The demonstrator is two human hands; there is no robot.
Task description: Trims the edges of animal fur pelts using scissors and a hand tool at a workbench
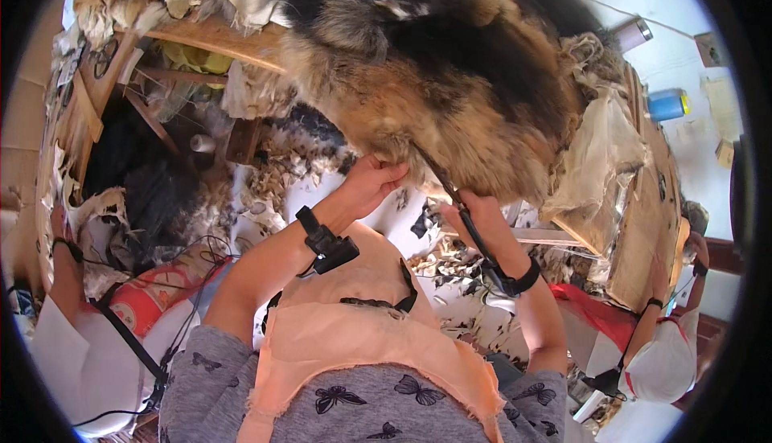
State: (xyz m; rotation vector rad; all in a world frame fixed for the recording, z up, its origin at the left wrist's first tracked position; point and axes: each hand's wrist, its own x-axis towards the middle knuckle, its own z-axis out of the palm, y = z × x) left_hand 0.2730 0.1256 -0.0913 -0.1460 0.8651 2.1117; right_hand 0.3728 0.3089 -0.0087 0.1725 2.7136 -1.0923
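Observation:
A large fur pelt, tawny with black patches, hangs over the front edge of the wooden table. My left hand is closed, its thumb and fingers pinching the pelt's lower edge. In my right hand is a long, thin dark tool, whose exact kind I cannot make out. Its far end points up and to the left and rests against the fur, just right of my left hand. The fingers of my right hand are wrapped round its middle.
More furs and pale hide scraps cover the table. Loose fur bits litter the floor. At the right stand a blue container and a metal cup. Co-workers' arms show at the far left and right.

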